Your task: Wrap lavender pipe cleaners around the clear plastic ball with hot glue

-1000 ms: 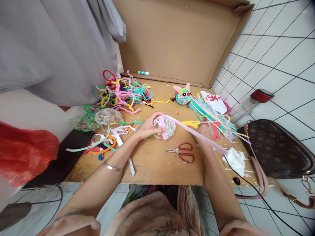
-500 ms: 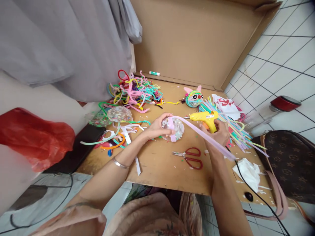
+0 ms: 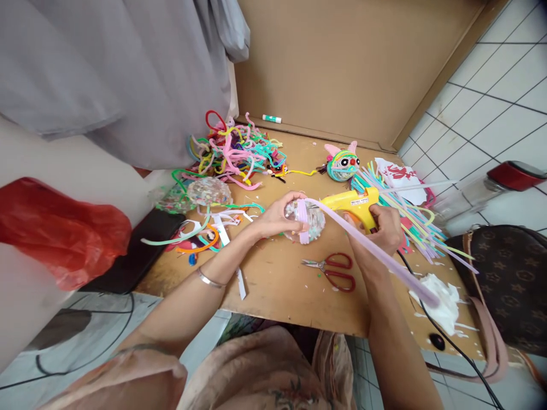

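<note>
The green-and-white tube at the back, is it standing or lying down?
Lying down: the tube stretches sideways near the cardboard's foot.

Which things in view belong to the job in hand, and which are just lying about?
In the job:
speckled ball, in left hand
lilac strip, wrapped around it, end loose
yellow glue gun, in right hand

Probably just lying about:
red-handled scissors, though plausibly a job tool
pink-eared figure
red-lidded bottle
brown bag
</note>
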The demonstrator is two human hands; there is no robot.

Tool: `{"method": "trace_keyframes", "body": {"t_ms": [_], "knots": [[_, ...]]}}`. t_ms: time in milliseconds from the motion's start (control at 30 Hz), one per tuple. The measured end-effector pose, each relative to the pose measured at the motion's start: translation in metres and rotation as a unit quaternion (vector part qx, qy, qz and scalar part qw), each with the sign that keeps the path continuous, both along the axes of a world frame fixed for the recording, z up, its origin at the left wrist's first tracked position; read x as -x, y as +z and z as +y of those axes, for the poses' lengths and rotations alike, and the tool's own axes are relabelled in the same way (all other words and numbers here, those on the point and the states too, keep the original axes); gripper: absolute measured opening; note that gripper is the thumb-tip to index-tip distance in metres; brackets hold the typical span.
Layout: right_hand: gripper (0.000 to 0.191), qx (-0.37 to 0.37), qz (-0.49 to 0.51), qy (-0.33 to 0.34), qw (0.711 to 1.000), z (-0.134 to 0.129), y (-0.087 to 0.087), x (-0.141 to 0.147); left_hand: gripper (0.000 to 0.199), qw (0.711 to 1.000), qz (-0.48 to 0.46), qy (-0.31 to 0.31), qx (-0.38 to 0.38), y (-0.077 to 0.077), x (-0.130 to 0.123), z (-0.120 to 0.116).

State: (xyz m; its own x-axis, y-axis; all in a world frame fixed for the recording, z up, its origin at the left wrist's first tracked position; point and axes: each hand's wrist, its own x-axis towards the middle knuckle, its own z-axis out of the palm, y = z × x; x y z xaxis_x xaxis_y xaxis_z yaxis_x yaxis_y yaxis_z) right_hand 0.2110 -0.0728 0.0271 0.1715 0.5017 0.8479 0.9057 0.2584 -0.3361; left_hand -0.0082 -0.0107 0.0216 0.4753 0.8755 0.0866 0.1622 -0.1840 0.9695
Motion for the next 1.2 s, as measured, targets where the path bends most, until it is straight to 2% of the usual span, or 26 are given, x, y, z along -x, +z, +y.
{"method": "trace_keyframes", "body": {"t_ms": [267, 467, 700, 867, 1200], "knots": [[0.021, -0.038, -0.025, 0.013, 0.999, 0.0026, -0.0007, -0.0021, 0.064, 1.0, -0.024, 0.002, -0.01, -0.0015, -0.0002, 0.0006], [0.022, -0.02, -0.013, 0.021, 0.999, 0.0026, -0.001, -0.0025, 0.067, 1.0, -0.021, -0.005, 0.019, -0.0007, -0.0008, -0.0006], [0.02, -0.01, -0.002, 0.025, 1.0, 0.0027, -0.0006, -0.003, 0.067, 1.0, -0.02, -0.004, 0.007, 0.0018, -0.0001, -0.0016], [0.02, -0.033, -0.012, 0.028, 0.999, 0.0027, -0.0009, -0.003, 0.066, 1.0, -0.013, 0.0, -0.009, -0.0005, -0.0004, 0.0003], [0.019, -0.02, -0.015, 0.03, 0.999, 0.0024, -0.0013, -0.005, 0.068, 1.0, -0.009, -0.002, 0.002, 0.0013, -0.0002, -0.001]]}}
